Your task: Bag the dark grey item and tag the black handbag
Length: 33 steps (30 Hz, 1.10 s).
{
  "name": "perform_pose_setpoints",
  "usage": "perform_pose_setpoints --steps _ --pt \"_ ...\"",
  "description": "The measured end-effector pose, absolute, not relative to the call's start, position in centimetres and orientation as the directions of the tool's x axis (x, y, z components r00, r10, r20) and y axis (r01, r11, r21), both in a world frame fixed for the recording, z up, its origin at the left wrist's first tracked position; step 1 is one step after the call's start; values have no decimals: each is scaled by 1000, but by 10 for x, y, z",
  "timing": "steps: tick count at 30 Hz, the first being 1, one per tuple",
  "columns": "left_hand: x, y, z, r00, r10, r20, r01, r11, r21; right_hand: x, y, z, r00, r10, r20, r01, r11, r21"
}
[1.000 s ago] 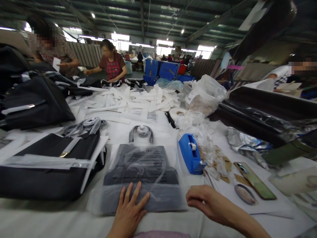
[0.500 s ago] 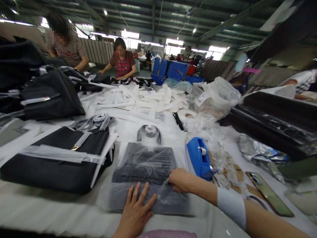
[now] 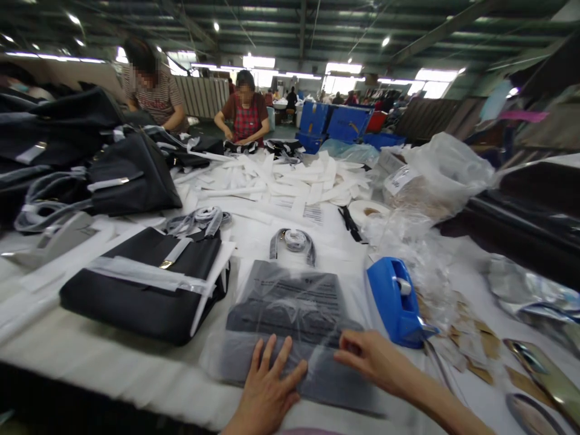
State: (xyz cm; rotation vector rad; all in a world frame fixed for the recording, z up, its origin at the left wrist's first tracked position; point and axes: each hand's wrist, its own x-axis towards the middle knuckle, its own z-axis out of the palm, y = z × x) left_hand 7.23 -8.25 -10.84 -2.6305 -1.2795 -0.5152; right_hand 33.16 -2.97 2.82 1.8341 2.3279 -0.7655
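A dark handbag (image 3: 290, 308) lies flat on the table inside a clear plastic bag with printed lines of text. Its handle and a wrapped, coiled strap (image 3: 295, 240) stick out at the far end. My left hand (image 3: 274, 383) rests flat on the lower part of the plastic with its fingers spread. At the handbag's right side is my right hand (image 3: 369, 356), its fingers curled in toward the thumb at the film. Whatever is between those fingertips is hidden. A blue tape dispenser (image 3: 394, 302) stands just beyond my right hand.
A black handbag (image 3: 149, 296) with wrapped trim lies to the left, with more black bags (image 3: 131, 175) piled behind. White strips (image 3: 294, 175) cover the table's far part. Crumpled plastic (image 3: 408, 241), a tape roll (image 3: 369, 211) and a phone (image 3: 544, 374) are right. Two co-workers stand across the table.
The view has turned left, so things sit further right in the picture. My right hand has loosened from a tight fist to a looser curl. My left hand remains flat on the plastic.
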Motion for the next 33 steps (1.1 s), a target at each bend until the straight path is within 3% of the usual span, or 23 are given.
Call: perform_pose_setpoints --steps 3,8,11,14,16,19,27,33 --pt "59 -78 -100 598 718 356 775 -631 -32 329 -55 -3 -330 873 -360 835 91 -543" --pt "4 -73 -99 435 821 368 898 -425 -112 328 -67 -33 -221 934 -282 830 28 -558" --pt "-20 -75 -118 414 809 418 907 -405 -115 334 -69 -22 -177 948 -263 753 -42 -657" --pt "-26 -73 -143 419 772 478 894 -442 -71 371 -64 -3 185 974 -131 665 -222 -713" --pt "-26 -72 -157 415 761 498 888 -458 -39 412 -59 10 504 864 8 631 -362 -686" --pt "-26 -70 -165 397 762 511 889 -458 -8 471 -52 20 689 722 68 581 -493 -647" --pt "-31 -66 -166 425 730 535 881 -470 -58 498 -27 -3 620 779 -90 490 -474 -731" --pt "-32 -66 -168 445 729 521 871 -487 -63 496 -37 -2 658 752 37 523 -421 -741"
